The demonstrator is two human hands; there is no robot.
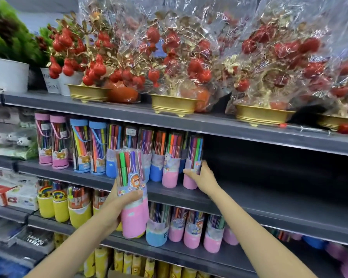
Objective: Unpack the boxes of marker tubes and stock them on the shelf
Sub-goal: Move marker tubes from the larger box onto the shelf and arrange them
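My left hand (121, 205) grips a pink-based marker tube (132, 189) with a bear label, held upright in front of the shelves. My right hand (202, 178) holds another pink-based marker tube (194, 157) standing at the right end of a row on the middle shelf (269, 199). Several marker tubes (159, 155) with pink and blue bases stand in that row to its left. The shelf to the right of my right hand is bare and dark.
Wrapped red-fruit ornaments in gold bowls (173, 104) fill the top shelf, with green plants in white pots (8, 74) at the left. Yellow-based tubes (60, 207) and pink-based tubes (193, 229) stand on the lower shelf. Boxed goods (10, 191) lie at the far left.
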